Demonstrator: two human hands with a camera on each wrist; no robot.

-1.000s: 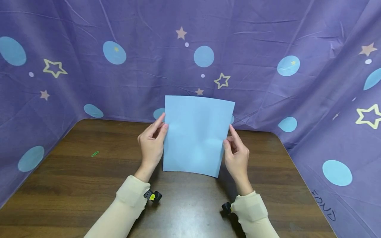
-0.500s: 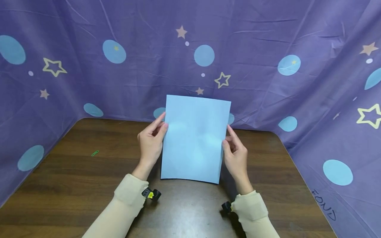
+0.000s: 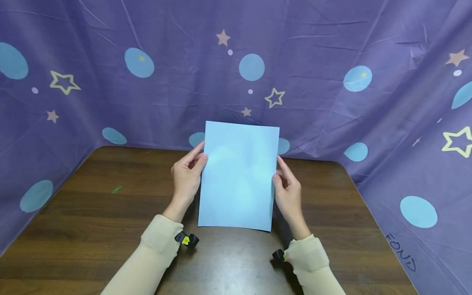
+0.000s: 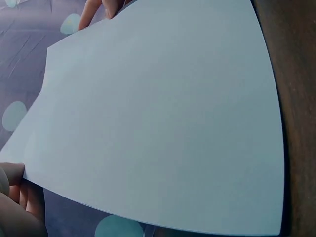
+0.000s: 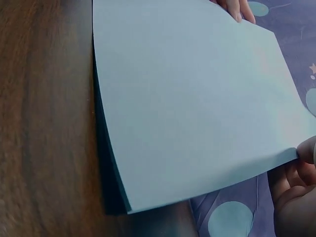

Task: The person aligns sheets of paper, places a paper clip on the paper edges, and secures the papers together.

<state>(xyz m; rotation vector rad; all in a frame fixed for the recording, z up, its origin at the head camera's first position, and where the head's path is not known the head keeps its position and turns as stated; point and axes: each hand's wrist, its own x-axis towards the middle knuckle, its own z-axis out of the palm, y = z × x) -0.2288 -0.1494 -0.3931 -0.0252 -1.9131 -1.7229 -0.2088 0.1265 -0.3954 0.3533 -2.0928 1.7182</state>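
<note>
A plain light-blue sheet of paper (image 3: 239, 176) is held up between both hands in the head view, its lower edge close to the tabletop. My left hand (image 3: 187, 174) pinches its left edge between thumb and fingers. On the opposite edge, my right hand (image 3: 289, 190) pinches the sheet at about the same height. Both wrist views show the sheet (image 4: 163, 113) slightly bowed, filling most of the picture. In the right wrist view the right thumb (image 5: 307, 149) presses on the near face of the paper.
A small green paper clip (image 3: 116, 189) lies on the brown wooden table (image 3: 73, 237), left of the sheet. Behind and at both sides hangs a purple curtain (image 3: 309, 45) with stars and blue spots. Each sleeve cuff carries a small black camera (image 3: 191, 241).
The sheet's lower edge has come down and nearer to me, showing more of its length. My right hand has shifted slightly left, and the sheet looks narrower. The paper clip stays in place.
</note>
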